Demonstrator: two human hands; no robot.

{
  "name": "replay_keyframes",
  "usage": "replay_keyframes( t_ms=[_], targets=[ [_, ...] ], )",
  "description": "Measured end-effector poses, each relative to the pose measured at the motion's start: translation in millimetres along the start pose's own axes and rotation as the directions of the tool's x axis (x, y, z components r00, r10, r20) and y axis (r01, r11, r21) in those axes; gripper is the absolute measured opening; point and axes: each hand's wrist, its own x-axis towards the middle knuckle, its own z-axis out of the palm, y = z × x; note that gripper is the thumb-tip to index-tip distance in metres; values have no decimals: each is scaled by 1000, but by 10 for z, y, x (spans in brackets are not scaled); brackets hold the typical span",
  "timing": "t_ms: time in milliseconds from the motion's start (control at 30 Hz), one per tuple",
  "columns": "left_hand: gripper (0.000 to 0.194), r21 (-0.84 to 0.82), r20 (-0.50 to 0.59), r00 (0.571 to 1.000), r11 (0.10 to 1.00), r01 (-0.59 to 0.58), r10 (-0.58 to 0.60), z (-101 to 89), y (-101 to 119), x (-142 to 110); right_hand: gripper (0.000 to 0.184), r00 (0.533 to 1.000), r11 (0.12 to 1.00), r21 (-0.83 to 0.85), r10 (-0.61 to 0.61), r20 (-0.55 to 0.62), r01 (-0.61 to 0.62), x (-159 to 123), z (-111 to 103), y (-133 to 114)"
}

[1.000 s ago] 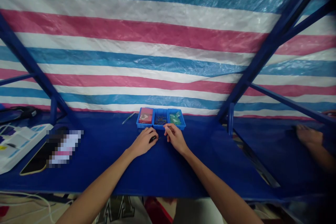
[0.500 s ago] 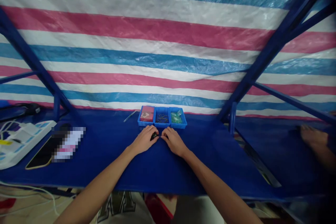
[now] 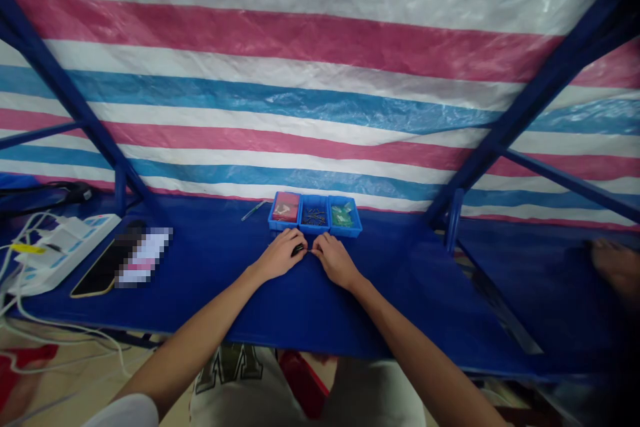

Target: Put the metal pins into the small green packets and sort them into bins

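Observation:
My left hand (image 3: 281, 256) is closed on a small black object (image 3: 299, 249), mostly covered by the fingers. Facing it, my right hand (image 3: 337, 261) is in a pinch, fingertips almost meeting those of the left. A tiny thin piece (image 3: 310, 251) shows between the fingertips, too small to name. Just beyond the hands stand three joined blue bins: the left bin (image 3: 273, 221) holds a red packet, the middle bin (image 3: 315, 201) several dark thin pieces like screws, and the right bin (image 3: 354, 232) green pieces with clear plastic.
A slim pen-like tool (image 3: 254, 210) lies left of the bins. Further left are a phone (image 3: 95, 275), a blurred-out paper (image 3: 145, 257) and a white power strip (image 3: 85, 248) with cables. Blue frame bars rise on both sides. Another person's hand (image 3: 613, 263) rests at far right.
The camera view has shifted, so the table and bins appear slightly higher and further right. Both hands keep nearly the same pose in front of the bins.

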Motion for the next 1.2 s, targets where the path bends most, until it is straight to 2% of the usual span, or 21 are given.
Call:
replay_keyframes(
  t_ms=[167, 300, 400, 567, 667, 867, 1000, 1100, 1200],
  targets=[
    [7, 0, -3, 1000, 1000, 14, -14, 2, -4, 0, 12, 997, 989, 140, 51, -50, -44, -17, 18, 72],
    [6, -2, -5, 1000, 1000, 22, -22, 20, -20, 6, 21, 995, 976, 215, 2, -104, 20, -37, -9, 100],
    [7, -1, -2, 1000, 1000, 19, -19, 37, -32, 6, 27, 996, 979, 201, -19, -85, 36, -46, -29, 113],
    [8, 0, -3, 1000, 1000, 15, -15, 35, -40, -6, 26, 991, 962, 263, 98, -86, -72, -49, -38, 121],
    [7, 7, -1, 1000, 1000, 7, -7, 23, -36, -12, 25, 985, 950, 296, 133, -106, -97, -47, -58, 104],
    [7, 5, 4, 1000, 1000, -1, 1, 23, -39, -6, 16, 973, 967, 241, 127, -194, -78, -43, -122, 58],
    [7, 12, 4, 1000, 1000, 2, -2, 33, -41, -7, 18, 950, 980, 171, 144, -277, -99, -53, -151, 42],
    [7, 11, -6, 1000, 1000, 6, -6, 36, -35, -12, 20, 947, 987, 119, 136, -290, -105, -61, -170, 37],
    [7, 2, -10, 1000, 1000, 4, -3, 35, -29, -15, 20, 944, 984, 148, 142, -296, -102, -51, -170, 41]
  ],
)
